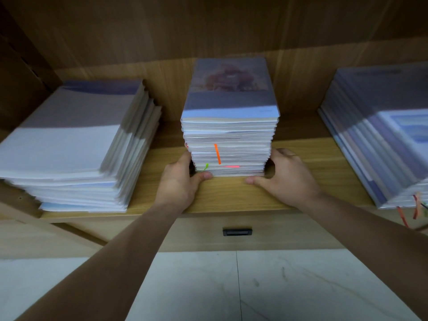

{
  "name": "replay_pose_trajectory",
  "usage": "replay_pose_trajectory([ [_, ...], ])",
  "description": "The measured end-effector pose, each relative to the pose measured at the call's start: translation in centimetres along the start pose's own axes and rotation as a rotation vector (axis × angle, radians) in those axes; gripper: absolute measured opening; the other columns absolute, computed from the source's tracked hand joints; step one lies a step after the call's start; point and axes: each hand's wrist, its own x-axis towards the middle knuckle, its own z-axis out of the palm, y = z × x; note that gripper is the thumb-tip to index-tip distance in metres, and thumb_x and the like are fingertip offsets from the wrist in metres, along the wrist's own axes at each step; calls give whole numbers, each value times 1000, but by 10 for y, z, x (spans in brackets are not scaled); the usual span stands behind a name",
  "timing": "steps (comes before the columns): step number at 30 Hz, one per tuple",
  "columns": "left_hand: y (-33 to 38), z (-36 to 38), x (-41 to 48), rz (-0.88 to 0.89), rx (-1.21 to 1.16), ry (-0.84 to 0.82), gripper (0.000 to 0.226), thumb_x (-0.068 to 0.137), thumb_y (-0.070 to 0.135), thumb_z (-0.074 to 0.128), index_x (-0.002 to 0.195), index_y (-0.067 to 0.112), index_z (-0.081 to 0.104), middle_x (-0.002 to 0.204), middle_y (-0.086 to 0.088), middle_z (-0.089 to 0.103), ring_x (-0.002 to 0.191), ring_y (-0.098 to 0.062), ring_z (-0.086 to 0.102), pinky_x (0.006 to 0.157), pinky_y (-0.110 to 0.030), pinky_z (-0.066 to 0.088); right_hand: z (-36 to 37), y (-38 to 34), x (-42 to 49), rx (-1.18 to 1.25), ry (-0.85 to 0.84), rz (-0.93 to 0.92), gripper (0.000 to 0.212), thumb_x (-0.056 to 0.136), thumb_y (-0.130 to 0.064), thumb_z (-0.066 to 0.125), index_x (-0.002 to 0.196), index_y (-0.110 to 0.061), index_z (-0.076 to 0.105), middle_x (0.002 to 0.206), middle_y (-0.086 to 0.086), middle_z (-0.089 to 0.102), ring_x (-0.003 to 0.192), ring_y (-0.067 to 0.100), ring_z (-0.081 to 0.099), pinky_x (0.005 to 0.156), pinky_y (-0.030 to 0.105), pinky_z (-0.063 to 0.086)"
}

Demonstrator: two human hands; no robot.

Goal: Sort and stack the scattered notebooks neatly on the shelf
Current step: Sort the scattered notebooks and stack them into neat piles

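Middle stack [229,133] of notebooks sits centre on the wooden shelf [231,195], set back from its near edge, with bare board on both sides. Left hand [179,181] clasps its lower left corner, thumb on the front. Right hand [287,174] cups the lower right side, fingers curled, thumb on the board. Orange tab [217,154] hangs down the front. Top cover print is too blurred to read. Left stack [69,147] is fanned out. Right stack [382,135] is cut off by the frame. Drawer handle [237,231] sits below.
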Motion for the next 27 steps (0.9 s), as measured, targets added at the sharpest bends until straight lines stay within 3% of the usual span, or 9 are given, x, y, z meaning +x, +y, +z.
replay_pose_trajectory([
  [6, 0, 1, -3, -20, -49, -10, 48, 80, 34, 81, 122, 25, 59, 112, 2, 70, 107, -20, 63, 97, -36, 49, -1, -2, -2, 9, 9, 6, 68, 83, -59, 68, 141, -26, 50, 124, 8, 62, 111, 30, 60, 90, 40, 52],
  [9, 1, 1, -8, -18, -18, -35, 61, 73, 46, 83, 124, 31, 54, 104, 11, 61, 101, -13, 56, 91, -29, 46, -4, -4, -2, 4, -11, -1, 76, 77, -66, 70, 140, -30, 50, 124, 7, 61, 113, 28, 58, 91, 36, 49],
  [12, 0, 2, -6, 11, -73, 1, 53, 78, 50, 77, 121, 30, 56, 92, 20, 56, 97, -12, 57, 84, -26, 42, -6, -5, -1, 51, 13, 15, 81, 70, -77, 60, 137, -32, 54, 120, 9, 62, 108, 29, 58, 81, 32, 46],
  [16, 1, 4, 0, -21, -20, 37, 47, 82, 52, 73, 119, 28, 57, 105, 5, 67, 100, -22, 60, 89, -38, 50, -2, -2, 4, 112, 66, 12, 70, 76, -71, 59, 134, -32, 58, 111, 8, 64, 97, 24, 59, 75, 30, 42],
  [19, 4, 2, -2, -26, -26, 42, 47, 82, 52, 73, 119, 29, 57, 109, 2, 67, 103, -23, 59, 91, -40, 50, -2, -4, 3, 105, 58, 11, 79, 72, -79, 49, 135, -32, 57, 110, 8, 65, 99, 25, 59, 75, 31, 44],
  [23, 7, 0, -8, 30, -152, 19, 54, 80, 52, 74, 125, 35, 52, 108, 18, 62, 106, -10, 57, 93, -32, 47, -11, -12, -3, 235, 53, -6, 74, 76, -67, 70, 140, -39, 46, 126, -10, 63, 115, 13, 55, 91, 34, 48],
  [25, 12, 0, -10, 61, -228, 48, 53, 81, 47, 76, 127, 35, 52, 104, 25, 60, 104, -3, 56, 91, -26, 44, -13, -16, -2, 294, 78, -13, 76, 78, -61, 73, 143, -35, 45, 127, -15, 63, 115, 9, 55, 89, 28, 43],
  [27, 18, 0, -7, 73, -263, 96, 49, 83, 42, 76, 126, 32, 56, 102, 23, 61, 101, -4, 58, 90, -25, 44, -13, -18, 1, 302, 100, -18, 68, 83, -56, 71, 142, -31, 48, 125, -10, 66, 114, 14, 60, 85, 27, 44],
])
